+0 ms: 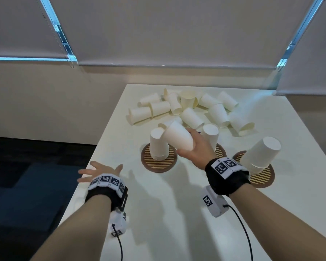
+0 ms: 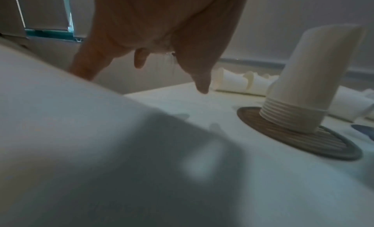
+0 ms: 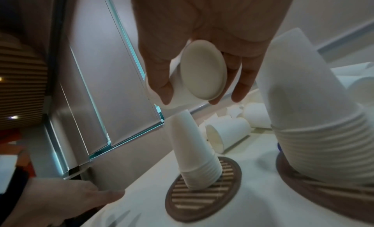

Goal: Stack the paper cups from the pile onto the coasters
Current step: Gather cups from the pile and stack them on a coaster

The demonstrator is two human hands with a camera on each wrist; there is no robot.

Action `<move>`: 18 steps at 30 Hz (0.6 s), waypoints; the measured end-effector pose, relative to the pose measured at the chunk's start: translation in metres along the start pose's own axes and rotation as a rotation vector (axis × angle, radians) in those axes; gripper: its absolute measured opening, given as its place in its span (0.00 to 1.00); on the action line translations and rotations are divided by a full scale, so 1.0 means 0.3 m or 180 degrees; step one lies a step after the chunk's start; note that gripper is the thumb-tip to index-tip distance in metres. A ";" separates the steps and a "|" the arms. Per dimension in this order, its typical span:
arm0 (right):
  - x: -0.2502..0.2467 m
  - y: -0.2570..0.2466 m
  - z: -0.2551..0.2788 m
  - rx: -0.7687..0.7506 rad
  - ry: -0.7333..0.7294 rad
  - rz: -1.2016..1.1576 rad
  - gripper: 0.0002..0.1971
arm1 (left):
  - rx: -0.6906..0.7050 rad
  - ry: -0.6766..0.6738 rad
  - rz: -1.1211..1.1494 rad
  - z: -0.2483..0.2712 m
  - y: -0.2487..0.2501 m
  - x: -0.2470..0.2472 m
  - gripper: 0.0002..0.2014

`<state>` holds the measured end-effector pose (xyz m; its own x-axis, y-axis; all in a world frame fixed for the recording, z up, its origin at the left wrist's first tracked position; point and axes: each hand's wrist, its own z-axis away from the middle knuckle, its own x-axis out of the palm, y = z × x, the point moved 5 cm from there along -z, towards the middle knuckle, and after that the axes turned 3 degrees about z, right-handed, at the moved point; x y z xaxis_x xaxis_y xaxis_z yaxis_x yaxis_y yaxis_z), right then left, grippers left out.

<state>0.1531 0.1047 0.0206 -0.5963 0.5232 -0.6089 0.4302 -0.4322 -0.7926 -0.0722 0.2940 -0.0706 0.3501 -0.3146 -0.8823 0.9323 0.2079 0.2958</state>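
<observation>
My right hand [image 1: 193,147] grips a white paper cup [image 1: 178,136] near its base, tilted, its rim just above the left stack. In the right wrist view thumb and fingers curl round the cup [image 3: 199,73] by its bottom. Upside-down cup stacks stand on three round slatted coasters: left stack [image 1: 158,145] on the left coaster [image 1: 158,162], middle stack [image 1: 211,133], right stack [image 1: 260,153] on the right coaster [image 1: 262,178]. The loose pile of cups [image 1: 192,108] lies behind. My left hand [image 1: 100,171] lies flat with spread fingers at the table's left edge, holding nothing.
The white table [image 1: 167,213] has its left edge right beside my left hand, with dark floor [image 1: 26,176] below. Window blinds [image 1: 177,31] and a wall lie beyond the far edge. Wrist-camera cables trail over the near table.
</observation>
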 end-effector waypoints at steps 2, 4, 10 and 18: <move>0.016 0.019 0.019 0.0013 -0.0019 0.0058 0.35 | 0.0076 -0.0049 0.0293 0.020 -0.023 0.038 0.52; 0.025 0.031 0.040 0.0002 -0.0014 0.0075 0.34 | 0.0326 -0.0089 0.0487 0.037 -0.028 0.063 0.46; 0.050 0.043 0.104 -0.0057 -0.0063 0.0065 0.31 | 0.1157 -0.0616 -0.0677 0.106 0.020 0.029 0.24; 0.125 0.059 0.161 -0.0055 -0.0239 0.0088 0.34 | 0.1636 -0.2140 -0.2229 0.239 -0.128 -0.015 0.30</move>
<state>0.1055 0.0812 -0.0147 -0.6330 0.4543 -0.6269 0.4584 -0.4327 -0.7763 -0.1030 0.2209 -0.0517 -0.4392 -0.6854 -0.5808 0.8155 -0.5754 0.0623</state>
